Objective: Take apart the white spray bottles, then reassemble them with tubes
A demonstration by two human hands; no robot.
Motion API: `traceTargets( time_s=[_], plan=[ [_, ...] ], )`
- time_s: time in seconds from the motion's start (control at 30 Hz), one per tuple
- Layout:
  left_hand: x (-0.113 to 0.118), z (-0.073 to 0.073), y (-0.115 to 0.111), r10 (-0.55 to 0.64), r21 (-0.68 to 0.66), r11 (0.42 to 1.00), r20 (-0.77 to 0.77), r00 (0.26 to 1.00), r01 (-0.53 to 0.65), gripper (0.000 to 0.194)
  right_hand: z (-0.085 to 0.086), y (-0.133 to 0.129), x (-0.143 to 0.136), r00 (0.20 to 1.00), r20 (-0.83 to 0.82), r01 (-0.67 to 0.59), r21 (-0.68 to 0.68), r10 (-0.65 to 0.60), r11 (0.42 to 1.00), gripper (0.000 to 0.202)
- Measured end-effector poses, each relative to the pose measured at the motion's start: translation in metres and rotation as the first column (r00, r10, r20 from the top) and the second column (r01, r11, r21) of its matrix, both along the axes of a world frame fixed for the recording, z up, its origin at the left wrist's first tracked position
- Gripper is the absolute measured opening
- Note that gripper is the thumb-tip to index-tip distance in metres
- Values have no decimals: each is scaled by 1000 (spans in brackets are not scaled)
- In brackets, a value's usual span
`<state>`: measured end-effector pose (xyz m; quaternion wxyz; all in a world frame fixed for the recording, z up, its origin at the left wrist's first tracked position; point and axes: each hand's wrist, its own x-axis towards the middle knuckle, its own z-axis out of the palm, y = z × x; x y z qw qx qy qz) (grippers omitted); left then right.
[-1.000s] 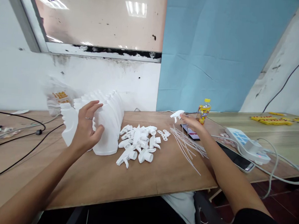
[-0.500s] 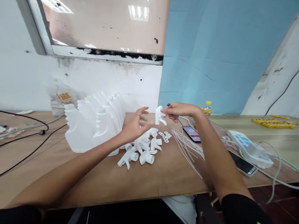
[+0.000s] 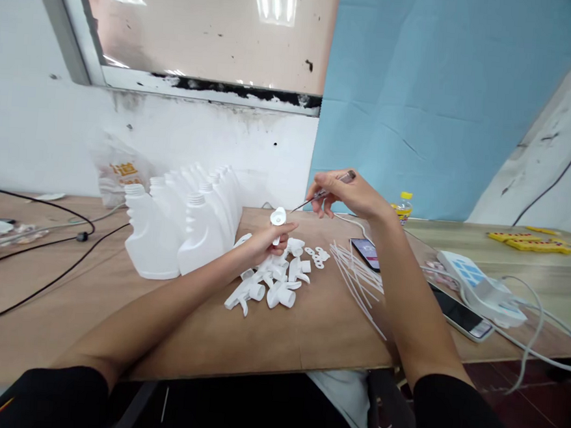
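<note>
My left hand (image 3: 268, 242) is closed around a white trigger spray head (image 3: 278, 217), whose round open collar faces up toward me. In my right hand (image 3: 338, 190) is a thin pointed tool, perhaps a screwdriver or awl (image 3: 322, 194), with a dark-ended handle. Its tip points down and left, close beside the collar; whether the two touch I cannot tell. Below my left hand lies a pile of white trigger spray heads (image 3: 280, 294). Small white ring gaskets (image 3: 318, 260) lie to the right of the pile, with thin white plastic tubes (image 3: 359, 278) beyond them.
White plastic bottles (image 3: 149, 237) stand in rows at the left, a plastic bag (image 3: 122, 173) behind them. Two phones, one dark (image 3: 459, 312), and a white power strip (image 3: 480, 289) with cables lie at the right. Black cables (image 3: 82, 236) cross the left side.
The spray head has passed from my right hand to my left and turned collar-up. My right hand has risen, and the pointed tool now aims at the spray head.
</note>
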<state>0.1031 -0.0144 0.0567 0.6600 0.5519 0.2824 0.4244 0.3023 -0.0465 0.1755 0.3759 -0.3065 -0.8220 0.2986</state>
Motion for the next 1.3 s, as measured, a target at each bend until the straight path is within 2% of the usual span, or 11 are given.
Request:
traceTargets(
  time_s=[0.1, 0.3, 0.37, 0.53, 0.67, 0.87, 1.0, 1.07, 1.13, 1.2, 1.3],
  plan=[
    [3, 1, -3, 70, 2, 998, -90, 993, -70, 52, -2, -3, -5, 999, 17, -31, 52, 30, 998, 43],
    [3, 7, -7, 202, 52, 979, -158, 967, -196, 47, -6, -8, -12, 977, 212, -30, 133, 1, 991, 24],
    [2, 7, -5, 242, 53, 970, -165, 956, -237, 48, -5, -13, -15, 958, 288, -43, 202, -17, 978, 20],
    [3, 2, 2, 341, 89, 940, -166, 925, -331, 48, -8, -25, -30, 884, 434, -48, 451, -172, 891, 20],
    [5, -4, 5, 369, 103, 929, -180, 912, -355, 46, -13, -20, -39, 843, 488, -41, 478, -226, 878, 28],
    [3, 2, 6, 419, 165, 905, -190, 888, -392, 40, -14, -13, -37, 912, 374, 17, 370, -166, 929, 27],
    [0, 11, 2, 403, 145, 912, -152, 902, -383, 42, -14, -11, -39, 937, 310, 17, 415, -159, 909, 26],
    [0, 14, -1, 398, 143, 914, -152, 905, -379, 43, -15, -5, -37, 966, 222, 57, 322, -134, 945, 26],
    [0, 14, -2, 393, 144, 917, -158, 906, -373, 45, -14, 3, -32, 989, 125, 61, 142, -79, 988, 23],
    [0, 12, -2, 389, 150, 918, -176, 904, -366, 48, -14, 12, -24, 997, 64, 39, -3, -39, 999, 21],
    [1, 7, 2, 372, 163, 925, -222, 901, -342, 48, -14, 20, -14, 999, 37, 26, -90, -23, 996, 22]
  ],
)
